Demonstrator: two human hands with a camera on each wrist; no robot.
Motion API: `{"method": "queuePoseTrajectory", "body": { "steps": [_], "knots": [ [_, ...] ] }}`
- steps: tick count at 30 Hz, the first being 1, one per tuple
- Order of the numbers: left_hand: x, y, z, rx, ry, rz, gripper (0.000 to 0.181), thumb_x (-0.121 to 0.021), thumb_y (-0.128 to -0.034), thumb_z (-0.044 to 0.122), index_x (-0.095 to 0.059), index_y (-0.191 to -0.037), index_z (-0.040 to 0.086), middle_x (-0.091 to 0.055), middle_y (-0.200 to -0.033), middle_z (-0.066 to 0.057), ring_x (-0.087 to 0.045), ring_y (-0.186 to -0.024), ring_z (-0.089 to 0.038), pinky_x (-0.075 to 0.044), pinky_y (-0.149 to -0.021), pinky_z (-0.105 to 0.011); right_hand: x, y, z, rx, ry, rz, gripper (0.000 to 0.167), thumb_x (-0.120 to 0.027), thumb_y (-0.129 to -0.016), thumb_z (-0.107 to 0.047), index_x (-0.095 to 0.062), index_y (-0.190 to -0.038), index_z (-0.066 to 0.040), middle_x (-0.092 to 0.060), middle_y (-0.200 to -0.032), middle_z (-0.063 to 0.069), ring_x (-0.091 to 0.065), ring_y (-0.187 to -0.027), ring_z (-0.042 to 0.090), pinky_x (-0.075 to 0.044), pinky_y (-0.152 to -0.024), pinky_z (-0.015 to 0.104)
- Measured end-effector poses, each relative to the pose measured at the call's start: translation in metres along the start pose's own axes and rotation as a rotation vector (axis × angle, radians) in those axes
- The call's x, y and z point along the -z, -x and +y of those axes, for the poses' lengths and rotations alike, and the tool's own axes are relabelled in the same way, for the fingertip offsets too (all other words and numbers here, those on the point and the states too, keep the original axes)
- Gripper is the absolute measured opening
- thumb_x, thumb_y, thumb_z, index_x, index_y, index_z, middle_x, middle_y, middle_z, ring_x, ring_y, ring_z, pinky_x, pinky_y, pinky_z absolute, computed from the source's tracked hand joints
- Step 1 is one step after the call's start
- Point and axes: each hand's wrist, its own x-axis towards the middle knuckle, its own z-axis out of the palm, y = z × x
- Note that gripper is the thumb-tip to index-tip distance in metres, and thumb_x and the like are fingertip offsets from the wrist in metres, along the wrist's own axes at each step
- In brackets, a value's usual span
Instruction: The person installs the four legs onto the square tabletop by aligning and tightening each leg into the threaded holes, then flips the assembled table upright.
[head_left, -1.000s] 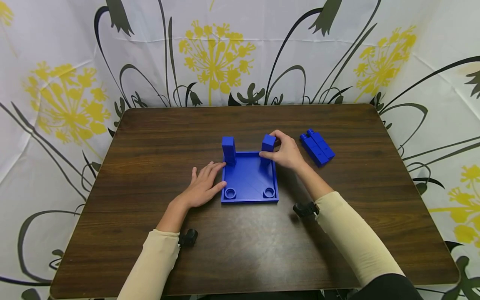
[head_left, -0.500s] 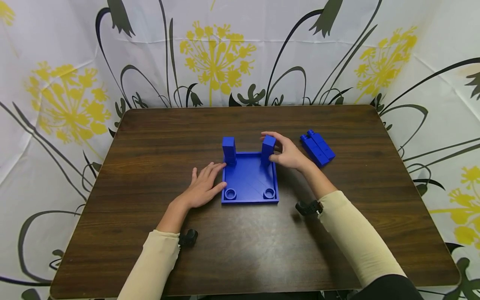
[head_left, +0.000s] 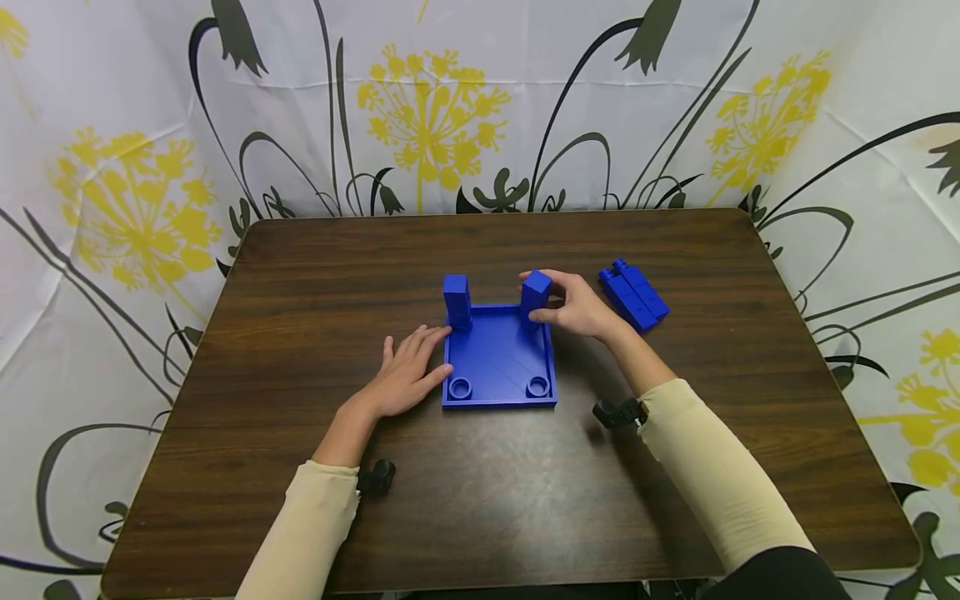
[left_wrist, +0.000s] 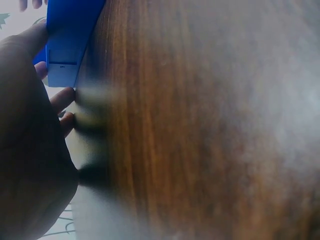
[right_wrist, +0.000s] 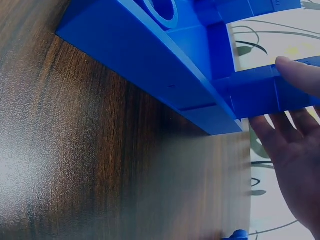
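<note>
A shallow blue square tray (head_left: pixel 498 354) with a raised rim lies on the table. Two square blue posts stand upright in its back corners, a left post (head_left: pixel 457 302) and a right post (head_left: pixel 535 297). Round sockets show in both front corners, one being the left socket (head_left: pixel 460 388). My right hand (head_left: pixel 577 308) grips the right post, thumb on the near side and fingers behind; the right wrist view shows this post (right_wrist: pixel 255 95) meeting the tray's corner. With fingers spread fairly straight, my left hand (head_left: pixel 405 375) rests against the tray's left side.
To the right of the tray, two more blue posts (head_left: pixel 634 296) lie side by side on the brown table (head_left: pixel 337 275), round pegs at their far ends. A flower-patterned cloth (head_left: pixel 300 100) hangs behind the table.
My right hand has shifted its fingers and thumb around the right post, whose top is now turned slightly. The left hand and the tray look the same.
</note>
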Motion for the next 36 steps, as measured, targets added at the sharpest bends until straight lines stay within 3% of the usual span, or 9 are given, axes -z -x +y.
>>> {"method": "queuePoseTrajectory", "body": {
  "steps": [10,17,29,36],
  "knots": [
    [0.0,0.0,0.001,0.001,-0.007,-0.001,0.063,-0.039,-0.1028,0.051,-0.018,-0.157,0.026,-0.022,-0.159,-0.006,-0.007,-0.149,-0.03,0.008,-0.107,-0.068,-0.003,-0.001,-0.003,-0.072,0.155,0.105,0.051,-0.086,-0.077,-0.015,-0.058,-0.118,-0.002,-0.065,-0.109,0.013,-0.063,-0.104,0.027,-0.051,-0.09,0.042],
    [0.002,0.0,0.002,0.005,-0.011,-0.006,0.063,-0.04,-0.1032,0.05,-0.018,-0.157,0.027,-0.021,-0.159,-0.006,-0.007,-0.149,-0.029,0.008,-0.107,-0.068,-0.008,-0.003,-0.004,-0.083,0.247,0.203,0.046,-0.089,-0.073,-0.022,-0.061,-0.105,-0.005,-0.067,-0.098,0.009,-0.063,-0.092,0.023,-0.049,-0.081,0.038],
    [0.001,0.0,0.001,-0.001,-0.012,-0.003,0.063,-0.039,-0.1029,0.051,-0.018,-0.157,0.027,-0.022,-0.159,-0.006,-0.007,-0.149,-0.03,0.008,-0.107,-0.069,-0.016,-0.003,-0.005,-0.121,0.314,0.294,0.044,-0.09,-0.071,-0.028,-0.06,-0.097,-0.008,-0.067,-0.092,0.008,-0.061,-0.091,0.027,-0.046,-0.08,0.039],
    [0.003,0.001,0.002,-0.007,-0.016,-0.023,0.064,-0.04,-0.1034,0.049,-0.017,-0.157,0.024,-0.02,-0.159,-0.008,-0.007,-0.149,-0.032,0.008,-0.107,-0.069,-0.02,0.0,-0.006,-0.137,0.302,0.348,0.043,-0.09,-0.07,-0.028,-0.061,-0.095,-0.009,-0.066,-0.088,0.006,-0.06,-0.089,0.031,-0.045,-0.077,0.038]
  ]
}}
